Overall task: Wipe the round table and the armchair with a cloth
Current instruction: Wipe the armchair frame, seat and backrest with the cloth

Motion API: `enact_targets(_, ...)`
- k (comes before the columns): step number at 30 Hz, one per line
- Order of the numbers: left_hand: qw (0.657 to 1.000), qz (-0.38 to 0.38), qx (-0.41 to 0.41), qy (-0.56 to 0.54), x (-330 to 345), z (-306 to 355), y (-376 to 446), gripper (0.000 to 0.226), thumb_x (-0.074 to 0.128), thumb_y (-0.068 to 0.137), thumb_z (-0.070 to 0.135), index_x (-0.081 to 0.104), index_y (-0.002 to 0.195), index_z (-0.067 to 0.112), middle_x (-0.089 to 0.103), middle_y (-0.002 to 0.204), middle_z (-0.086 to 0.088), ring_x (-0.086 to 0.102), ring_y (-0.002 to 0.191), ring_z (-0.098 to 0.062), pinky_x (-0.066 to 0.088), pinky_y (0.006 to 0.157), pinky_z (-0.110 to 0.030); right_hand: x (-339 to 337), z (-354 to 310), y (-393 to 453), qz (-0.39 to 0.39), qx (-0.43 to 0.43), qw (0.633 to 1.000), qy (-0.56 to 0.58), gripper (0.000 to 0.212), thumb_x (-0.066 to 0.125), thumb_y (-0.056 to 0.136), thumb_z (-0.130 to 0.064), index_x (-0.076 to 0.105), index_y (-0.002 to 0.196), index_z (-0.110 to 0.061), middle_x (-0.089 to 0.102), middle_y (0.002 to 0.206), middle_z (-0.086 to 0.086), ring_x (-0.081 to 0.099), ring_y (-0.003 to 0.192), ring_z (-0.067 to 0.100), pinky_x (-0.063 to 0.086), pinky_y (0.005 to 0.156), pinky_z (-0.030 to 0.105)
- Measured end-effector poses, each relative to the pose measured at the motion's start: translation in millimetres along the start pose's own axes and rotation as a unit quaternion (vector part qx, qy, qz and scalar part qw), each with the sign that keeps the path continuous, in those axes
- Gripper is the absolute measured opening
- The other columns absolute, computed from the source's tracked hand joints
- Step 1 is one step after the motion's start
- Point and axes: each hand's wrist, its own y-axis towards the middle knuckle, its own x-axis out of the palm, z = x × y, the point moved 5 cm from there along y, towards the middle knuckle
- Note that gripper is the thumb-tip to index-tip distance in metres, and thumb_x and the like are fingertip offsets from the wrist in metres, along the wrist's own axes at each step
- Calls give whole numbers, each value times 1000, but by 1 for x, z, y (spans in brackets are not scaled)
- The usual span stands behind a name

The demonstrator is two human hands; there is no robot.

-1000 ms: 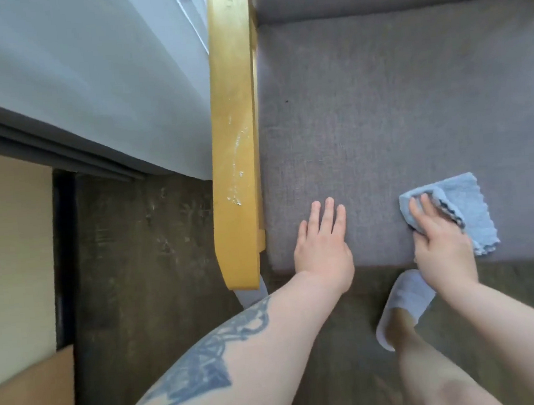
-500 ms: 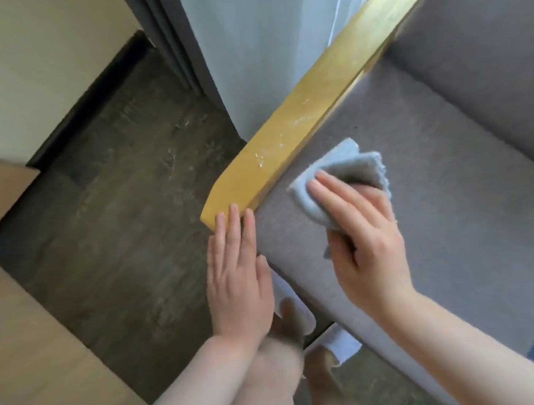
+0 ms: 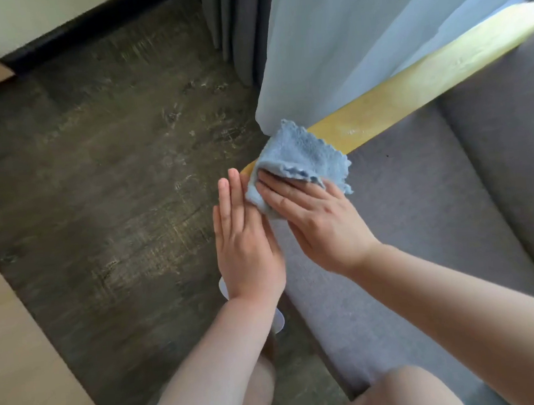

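Note:
The armchair has a grey fabric seat [image 3: 397, 211] and a yellow wooden armrest [image 3: 416, 91] running up to the right. A light blue cloth [image 3: 300, 155] lies folded over the front end of that armrest. My right hand [image 3: 318, 223] presses on the cloth with flat fingers, holding it against the wood. My left hand [image 3: 246, 245] is flat with fingers straight, resting beside the armrest's front end, touching the cloth's left edge. The round table is out of view.
A pale curtain [image 3: 358, 35] hangs right behind the armrest, with darker drapes [image 3: 239, 28] beside it. Dark wood-look floor [image 3: 98, 183] fills the left. A light wooden furniture edge [image 3: 23, 365] sits at lower left. My knees and white slippers are below the hands.
The cloth went from the seat cushion up onto the front end of the yellow armrest with my right hand. My left hand moved alongside it. The view swung left.

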Motion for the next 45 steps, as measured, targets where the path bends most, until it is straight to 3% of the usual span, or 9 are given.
enact_targets(5,999,20,-35,2,5,9,-1,53,27,102,13,21,154,7,13,163,-3,2,151,-17,6,123,-31,-14,57,-21,124,310,942,6,57,44,86,1,48,141,-11,46,146,5,40,135,21,37,106,46)
enact_targets(9,993,75,-63,-64,9,10,2,53,35,101,10,24,151,-1,16,161,-10,6,151,-20,14,122,-33,6,7,34,3,18,999,46,51,41,86,-11,55,135,-14,64,126,1,58,113,24,34,101,37)
enact_targets(14,991,71,-79,-80,9,12,2,54,23,103,18,13,155,8,4,163,2,-2,151,-13,5,121,-20,-15,87,32,54,153,987,11,55,48,85,-5,52,138,-19,58,135,1,53,121,27,37,103,47)
enact_targets(18,985,102,-96,-100,14,10,3,54,26,100,14,21,152,1,9,162,-7,0,151,-17,10,123,-29,11,15,18,6,-71,994,78,54,49,84,-3,52,137,-13,69,109,1,55,104,23,34,102,40)
enact_targets(23,984,113,-102,-89,12,19,2,53,23,102,13,16,154,3,7,163,-6,-1,151,-17,4,121,-22,0,55,-5,96,171,980,37,58,42,83,-6,49,140,-14,59,133,2,52,115,21,33,104,41)
enact_targets(27,977,126,-128,-111,13,13,4,51,25,102,9,19,152,-1,10,162,-11,2,150,-19,5,120,-18,13,11,17,38,-42,994,98,49,51,85,-8,57,133,-15,70,109,-1,60,99,22,33,102,35)
enact_targets(32,980,123,-130,-86,14,19,3,53,26,103,9,13,154,5,3,163,-5,-3,150,-17,0,117,-12,-4,61,-12,96,172,980,37,58,43,82,-3,52,138,-14,60,131,0,53,114,20,32,104,40)
enact_targets(37,980,109,-125,-113,11,8,5,52,29,103,6,17,154,5,5,162,-2,0,149,-11,3,115,-8,12,21,23,20,-61,994,89,49,46,84,-7,59,131,-16,70,108,-1,62,98,23,33,99,35)
enact_targets(45,990,63,-110,57,12,12,5,56,20,105,33,12,155,8,1,164,-4,-7,150,-18,-2,122,-31,10,16,17,21,-14,993,117,49,45,87,-11,55,134,-15,69,112,3,59,103,23,30,106,42)
